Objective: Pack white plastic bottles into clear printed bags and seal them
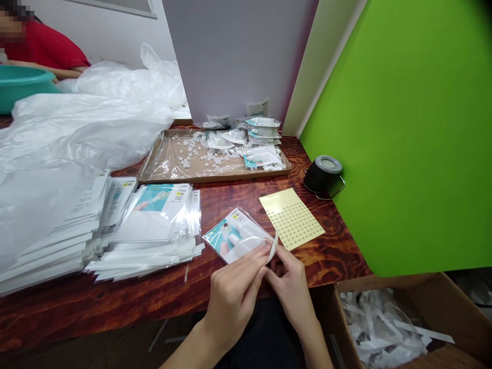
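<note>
A clear plastic package (238,233) with a teal-and-white printed card and white parts inside lies tilted at the table's front edge. My left hand (234,287) is closed on its near right end, fingers pressed together over the plastic. Right beside it, my right hand (288,277) pinches at the same end, where a pale curved strip (273,247) stands up between the hands. Whether that strip is part of the package, I cannot tell. The right fingertips are partly hidden. Just beyond lies a yellow sheet (294,218) with rows of small stickers.
Stacks of flat printed packages (154,215) stand at left under large plastic bags (77,133). A cardboard tray (165,177) holds small white pieces and filled packages (263,128). A black speaker-like object (322,173) stands by the green panel (403,128). A scrap box (434,292) is below right. A person in red sits far left.
</note>
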Motion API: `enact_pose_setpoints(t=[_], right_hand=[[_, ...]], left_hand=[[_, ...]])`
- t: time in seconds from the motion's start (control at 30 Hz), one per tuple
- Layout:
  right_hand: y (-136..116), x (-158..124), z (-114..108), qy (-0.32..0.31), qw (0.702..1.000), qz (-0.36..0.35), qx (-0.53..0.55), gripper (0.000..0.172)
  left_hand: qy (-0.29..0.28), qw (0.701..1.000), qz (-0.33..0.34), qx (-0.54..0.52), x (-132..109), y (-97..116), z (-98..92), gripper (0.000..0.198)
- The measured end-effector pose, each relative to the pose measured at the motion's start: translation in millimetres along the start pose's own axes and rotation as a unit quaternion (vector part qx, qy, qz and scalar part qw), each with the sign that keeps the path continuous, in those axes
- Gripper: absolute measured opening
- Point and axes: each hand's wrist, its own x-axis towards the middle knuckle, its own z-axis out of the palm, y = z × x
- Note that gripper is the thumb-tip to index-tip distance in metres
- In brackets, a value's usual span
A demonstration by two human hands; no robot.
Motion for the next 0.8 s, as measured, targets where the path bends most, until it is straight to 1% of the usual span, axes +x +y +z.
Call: enact_pose_setpoints(t=[0.07, 0.13, 0.2, 0.3, 0.37, 0.43, 0.47, 0.5, 0.53, 0.6, 0.67, 0.7, 0.8], right_hand=[[-1, 2, 4, 0.013, 1.0, 0.0, -0.008, 0.036], [-2, 3, 7, -0.001, 1.0, 0.013, -0.002, 0.038], [-4, 3, 9, -0.025, 1.0, 0.016, 0.001, 0.035], [-7, 5, 7, -0.082, 0.996, 0.026, 0.035, 0.036], [-8, 7, 4, -0.134, 0.988, 0.052, 0.062, 0.041], [-7, 10, 4, -0.165, 0.982, 0.06, 0.069, 0.043], [-6, 11, 5, -0.16, 0.984, 0.048, 0.064, 0.043], [-3, 11, 7, -0.142, 0.988, 0.03, 0.055, 0.042], [1, 11, 9, -0.113, 0.993, 0.01, 0.042, 0.039], [9, 9, 17, -0.035, 0.999, -0.018, -0.007, 0.032], [17, 5, 26, 0.029, 0.998, -0.022, -0.059, 0.028], [20, 3, 30, 0.051, 0.996, -0.022, -0.077, 0.027], [23, 2, 39, 0.086, 0.991, -0.025, -0.098, 0.025]], left_hand=[[0.008, 1.0, -0.012, -0.012, 1, 0, -1.6, 0.033], [0.013, 0.999, -0.018, -0.026, 2, -2, -3.4, 0.029], [0.008, 0.999, -0.013, -0.044, 5, -5, -5.0, 0.025], [-0.02, 0.997, 0.014, -0.067, 8, -10, -7.2, 0.022], [-0.053, 0.995, 0.033, -0.08, 10, -13, -8.7, 0.023], [-0.083, 0.991, 0.049, -0.091, 12, -14, -10.4, 0.024], [-0.092, 0.989, 0.055, -0.099, 12, -13, -11.2, 0.025], [-0.096, 0.988, 0.06, -0.106, 13, -12, -12.0, 0.025], [-0.097, 0.987, 0.064, -0.114, 13, -10, -12.6, 0.025], [-0.095, 0.985, 0.064, -0.126, 11, -6, -13.3, 0.026], [-0.1, 0.985, 0.064, -0.129, 8, -3, -13.4, 0.026], [-0.1, 0.984, 0.064, -0.129, 6, -1, -13.4, 0.026], [-0.104, 0.984, 0.062, -0.127, 0, -1, -12.6, 0.026]])
